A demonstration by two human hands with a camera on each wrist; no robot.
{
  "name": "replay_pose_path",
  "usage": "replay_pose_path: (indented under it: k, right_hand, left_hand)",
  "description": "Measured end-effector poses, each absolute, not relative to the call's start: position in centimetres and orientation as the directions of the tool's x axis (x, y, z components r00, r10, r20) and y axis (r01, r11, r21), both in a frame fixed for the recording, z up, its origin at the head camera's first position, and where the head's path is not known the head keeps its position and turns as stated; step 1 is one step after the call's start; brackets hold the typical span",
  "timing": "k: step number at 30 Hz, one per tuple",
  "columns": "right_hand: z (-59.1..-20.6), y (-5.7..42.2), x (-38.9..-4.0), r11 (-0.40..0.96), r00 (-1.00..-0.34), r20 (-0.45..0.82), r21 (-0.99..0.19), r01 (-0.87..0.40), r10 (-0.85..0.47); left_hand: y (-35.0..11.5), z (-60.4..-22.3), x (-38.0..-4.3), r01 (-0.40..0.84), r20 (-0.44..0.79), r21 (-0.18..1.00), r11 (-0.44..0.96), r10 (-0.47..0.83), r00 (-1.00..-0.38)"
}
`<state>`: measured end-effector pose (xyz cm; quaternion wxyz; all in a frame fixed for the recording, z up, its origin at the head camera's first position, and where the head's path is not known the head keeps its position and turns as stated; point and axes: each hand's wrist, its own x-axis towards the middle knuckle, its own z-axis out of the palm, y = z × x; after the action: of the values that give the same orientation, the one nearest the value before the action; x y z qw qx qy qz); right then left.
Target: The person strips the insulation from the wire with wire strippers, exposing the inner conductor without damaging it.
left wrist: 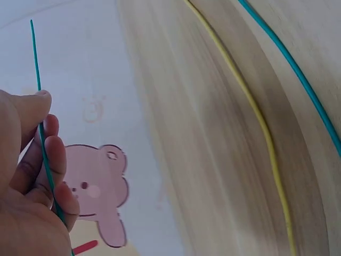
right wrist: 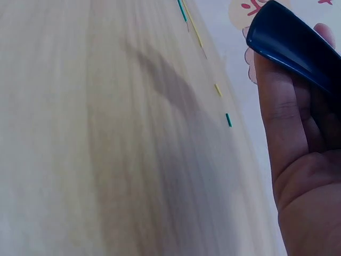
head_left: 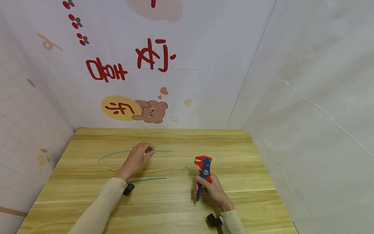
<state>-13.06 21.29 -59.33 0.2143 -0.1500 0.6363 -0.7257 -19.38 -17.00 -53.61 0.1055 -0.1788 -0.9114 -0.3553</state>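
left fingers (left wrist: 55, 152) pinch a green wire (left wrist: 36, 58) — right fingers (right wrist: 282, 109) curl round a red-and-blue wire stripper (head_left: 206, 167).

From the middle wire (head_left: 155, 171) on the table (head_left: 163, 208), the far wire (head_left: 164, 150) is at twelve o'clock, the near wire (head_left: 149, 179) at six, two scraps (head_left: 187, 167) at three, the wire stripper (head_left: 206, 169) beyond, seemingly raised.

In the head view, the bare left hand (head_left: 138, 157) hides part of the farthest thin green wire (head_left: 164, 150). The right wrist view's edge cuts off most of the red-and-blue wire stripper (head_left: 206, 164).
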Motion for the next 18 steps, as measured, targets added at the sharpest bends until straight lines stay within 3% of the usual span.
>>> replay_pose_path:
  k: [7,18]
  right_hand:
    - [-58.8,20.7,-12.9,-0.111,-0.853,-0.047,-0.986,0.122,-0.520]
    - [-58.4,19.4,-12.7,-0.107,-0.828,-0.044,-0.986,0.124,-0.559]
  left_hand:
    - [-16.5,-52.3,-17.7,0.480,0.422,0.570,0.667,0.263,-0.868]
    - [-15.7,-50.8,-14.4,0.472,0.413,0.576,0.668,0.261,-0.873]
